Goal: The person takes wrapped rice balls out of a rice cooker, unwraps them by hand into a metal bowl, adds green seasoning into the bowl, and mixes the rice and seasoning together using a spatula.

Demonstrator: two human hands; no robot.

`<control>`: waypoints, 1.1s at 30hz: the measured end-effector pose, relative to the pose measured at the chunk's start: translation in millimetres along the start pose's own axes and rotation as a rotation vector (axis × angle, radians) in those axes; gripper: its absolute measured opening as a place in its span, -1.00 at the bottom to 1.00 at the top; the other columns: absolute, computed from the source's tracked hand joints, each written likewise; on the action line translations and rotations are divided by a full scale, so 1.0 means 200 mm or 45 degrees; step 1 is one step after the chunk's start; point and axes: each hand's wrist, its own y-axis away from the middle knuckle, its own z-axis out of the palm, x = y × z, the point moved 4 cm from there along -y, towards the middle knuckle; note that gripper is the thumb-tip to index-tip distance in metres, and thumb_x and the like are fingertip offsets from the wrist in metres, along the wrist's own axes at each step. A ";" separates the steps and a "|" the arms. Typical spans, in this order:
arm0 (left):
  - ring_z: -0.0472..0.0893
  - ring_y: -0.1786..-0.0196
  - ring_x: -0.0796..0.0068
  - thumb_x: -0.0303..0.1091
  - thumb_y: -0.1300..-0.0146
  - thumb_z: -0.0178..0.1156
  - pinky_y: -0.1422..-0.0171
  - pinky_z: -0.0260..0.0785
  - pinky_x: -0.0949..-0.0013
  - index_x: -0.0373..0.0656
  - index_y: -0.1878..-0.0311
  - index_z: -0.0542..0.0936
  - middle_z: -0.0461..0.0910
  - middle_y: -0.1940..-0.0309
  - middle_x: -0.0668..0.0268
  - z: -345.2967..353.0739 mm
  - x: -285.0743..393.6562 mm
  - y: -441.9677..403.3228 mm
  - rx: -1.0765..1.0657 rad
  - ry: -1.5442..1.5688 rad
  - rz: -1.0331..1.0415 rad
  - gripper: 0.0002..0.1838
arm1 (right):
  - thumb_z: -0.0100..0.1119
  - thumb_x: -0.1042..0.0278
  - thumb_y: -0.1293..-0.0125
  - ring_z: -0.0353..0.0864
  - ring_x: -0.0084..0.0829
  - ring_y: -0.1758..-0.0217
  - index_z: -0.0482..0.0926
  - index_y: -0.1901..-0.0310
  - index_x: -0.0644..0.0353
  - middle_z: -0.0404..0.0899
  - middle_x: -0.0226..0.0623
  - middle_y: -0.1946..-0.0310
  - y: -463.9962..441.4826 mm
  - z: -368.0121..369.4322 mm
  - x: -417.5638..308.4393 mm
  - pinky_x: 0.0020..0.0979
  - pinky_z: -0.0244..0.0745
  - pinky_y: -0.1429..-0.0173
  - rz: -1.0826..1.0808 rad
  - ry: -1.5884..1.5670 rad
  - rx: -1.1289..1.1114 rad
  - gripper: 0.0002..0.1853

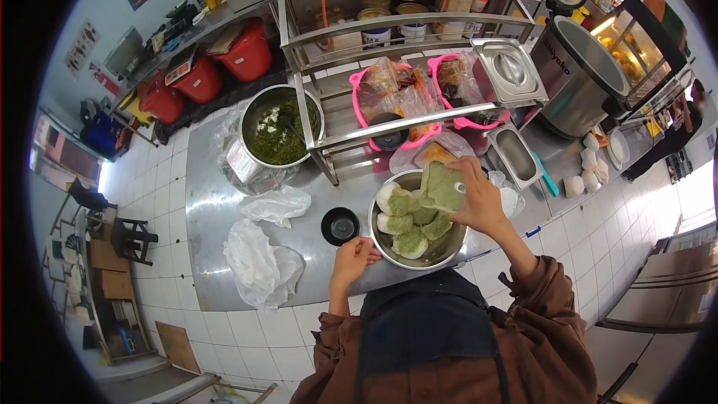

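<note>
Right hand [479, 196], right of centre, has its fingers closed on a flat green-tinted piece [441, 185], held over the upper right of the steel bowl [457, 248]; can't tell from my view exactly what the piece is. Under it, inside the bowl, sit rounded white pieces [410, 244] dusted or smeared green, some of them overlapping. My left hand [357, 258] is at the bowl's lower left rim, fingers curled, and I can't tell if they grip the rim or just rest by it. Small black bowl [340, 226] is just beyond that hand, left of the steel bowl, apart from it. Further left on the steel table [215, 218] I get crumpled white plastic bags [262, 263], and above them a big steel bowl [250, 151] of green shredded stuff [280, 144] with a dark-handled utensil in it, sitting on clear plastic. Up from the centre, a metal rack [400, 121] stands over pink baskets [359, 105] of bagged food, a lidded steel container [511, 69] to their right. Right of my right hand there's an open steel pan [514, 155], a teal-handled tool [547, 176] beside it, then a cluster of whitish round items [590, 168], with a large open cooker [570, 78] above them
</note>
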 end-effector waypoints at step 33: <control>0.65 0.35 0.30 -0.39 -0.35 -0.15 0.34 0.53 0.48 -0.22 0.15 0.30 0.58 0.38 0.06 0.21 -0.07 0.12 -0.086 0.265 -0.186 -0.88 | -0.11 0.19 -0.38 0.04 -0.71 0.78 0.36 0.20 0.33 0.13 -0.57 0.81 0.60 -0.17 0.27 -0.62 -0.01 0.62 0.284 -1.676 0.784 -0.70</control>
